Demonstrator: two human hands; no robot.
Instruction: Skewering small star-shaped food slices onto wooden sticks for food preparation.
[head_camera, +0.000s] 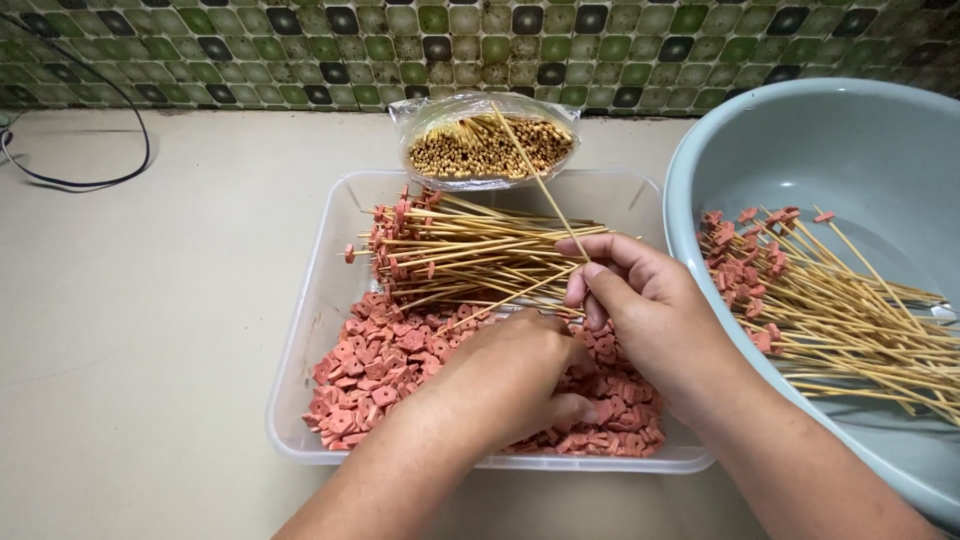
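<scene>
Beige counter (150, 330) | right hand (640, 300) pinching skewer (535, 170) | left hand (510, 375) clenched over sausage pieces (370, 380)

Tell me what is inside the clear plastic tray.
The clear plastic tray holds a heap of pink sausage pieces and a pile of bamboo skewers tipped with pieces. Both hands, left hand and right hand, cover the middle.

1. One view only, from a head-worn camera; no second view shared the scene.
2. It looked steeply down and forward across the counter (150, 330) toward the tiled wall (300, 50) at its far edge.
3. It sat close: the clear tray (310, 330) filled the centre, and the basin (800, 140) was cut off at the right edge.
</scene>
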